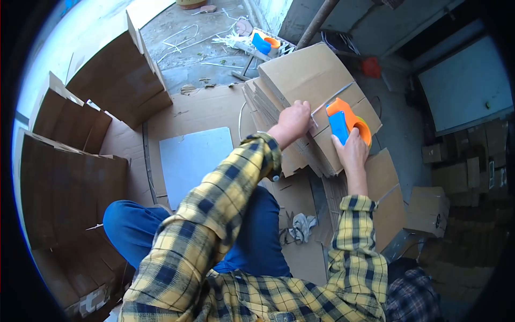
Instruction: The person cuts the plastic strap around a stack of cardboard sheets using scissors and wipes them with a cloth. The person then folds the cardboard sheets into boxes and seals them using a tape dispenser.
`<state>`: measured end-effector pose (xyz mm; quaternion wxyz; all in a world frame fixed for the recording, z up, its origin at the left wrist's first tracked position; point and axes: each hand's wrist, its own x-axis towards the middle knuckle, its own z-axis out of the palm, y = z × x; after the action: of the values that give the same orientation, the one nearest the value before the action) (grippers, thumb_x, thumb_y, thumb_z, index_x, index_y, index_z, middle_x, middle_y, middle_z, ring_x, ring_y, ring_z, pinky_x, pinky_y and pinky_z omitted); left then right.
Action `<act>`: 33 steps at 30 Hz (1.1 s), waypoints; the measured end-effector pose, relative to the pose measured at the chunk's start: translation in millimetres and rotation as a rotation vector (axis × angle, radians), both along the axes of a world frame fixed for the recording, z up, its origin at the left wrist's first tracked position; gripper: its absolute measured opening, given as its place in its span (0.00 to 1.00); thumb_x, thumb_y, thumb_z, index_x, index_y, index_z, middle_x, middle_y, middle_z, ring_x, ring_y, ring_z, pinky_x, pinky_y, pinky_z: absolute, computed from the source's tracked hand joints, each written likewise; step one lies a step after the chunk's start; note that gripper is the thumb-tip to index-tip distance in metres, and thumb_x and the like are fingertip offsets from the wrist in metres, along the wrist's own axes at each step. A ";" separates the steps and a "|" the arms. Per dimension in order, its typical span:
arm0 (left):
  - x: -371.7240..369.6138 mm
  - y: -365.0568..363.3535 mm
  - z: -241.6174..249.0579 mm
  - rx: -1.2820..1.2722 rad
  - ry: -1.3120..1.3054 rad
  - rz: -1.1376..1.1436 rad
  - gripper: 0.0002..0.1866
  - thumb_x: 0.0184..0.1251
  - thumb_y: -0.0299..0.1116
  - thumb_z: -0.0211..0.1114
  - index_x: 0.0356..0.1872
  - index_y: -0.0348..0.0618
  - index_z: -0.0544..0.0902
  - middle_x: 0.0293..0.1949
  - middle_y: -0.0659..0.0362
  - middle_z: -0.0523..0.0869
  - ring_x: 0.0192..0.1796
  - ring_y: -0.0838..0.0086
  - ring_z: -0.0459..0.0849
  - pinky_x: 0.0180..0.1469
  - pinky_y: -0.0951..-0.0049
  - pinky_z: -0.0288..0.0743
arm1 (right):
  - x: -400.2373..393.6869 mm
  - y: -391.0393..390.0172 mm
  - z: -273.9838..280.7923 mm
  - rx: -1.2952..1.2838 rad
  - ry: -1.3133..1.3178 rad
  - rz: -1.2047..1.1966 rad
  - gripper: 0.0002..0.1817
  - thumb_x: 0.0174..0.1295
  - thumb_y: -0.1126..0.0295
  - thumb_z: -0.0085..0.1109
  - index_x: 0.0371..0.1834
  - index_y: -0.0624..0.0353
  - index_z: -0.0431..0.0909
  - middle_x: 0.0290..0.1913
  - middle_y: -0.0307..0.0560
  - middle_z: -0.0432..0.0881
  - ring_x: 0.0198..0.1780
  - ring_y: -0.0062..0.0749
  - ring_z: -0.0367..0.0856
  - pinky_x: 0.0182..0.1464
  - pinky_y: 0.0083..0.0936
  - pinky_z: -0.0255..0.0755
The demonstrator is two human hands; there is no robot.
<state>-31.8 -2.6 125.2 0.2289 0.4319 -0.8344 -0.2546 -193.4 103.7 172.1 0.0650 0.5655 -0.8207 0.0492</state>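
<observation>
A stack of flat cardboard [308, 67] stands in front of me, right of centre, with a pale strap [339, 96] across its top. My left hand [294, 122] is closed at the stack's near left edge, its fingers pinched on the strap's end. My right hand [352, 153] is wrapped round an orange and blue tape dispenser [339, 124], held over the right part of the stack. A yellowish tape roll shows at the dispenser's right side.
Folded cardboard pieces [115, 75] stand upright on the left. A pale blue-white sheet [196, 158] lies on floor cardboard. A grey cloth [302, 227] lies near my knee. A second dispenser [263, 43] is beyond the stack. A carton [427, 211] sits at the right.
</observation>
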 end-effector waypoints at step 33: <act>-52.0 -7.4 -19.1 -0.309 0.059 -0.062 0.48 0.57 0.64 0.53 0.68 0.31 0.59 0.69 0.41 0.60 0.74 0.49 0.51 0.74 0.48 0.37 | -193.5 -187.4 26.2 -0.544 -1.440 0.105 0.25 0.75 0.54 0.33 0.50 0.65 0.76 0.53 0.53 0.79 0.59 0.36 0.75 0.64 0.33 0.66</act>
<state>-83.8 -10.0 106.1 0.3089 0.3578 -0.8696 -0.1427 -386.9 -83.7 198.4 -0.3507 0.3962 -0.5917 0.6082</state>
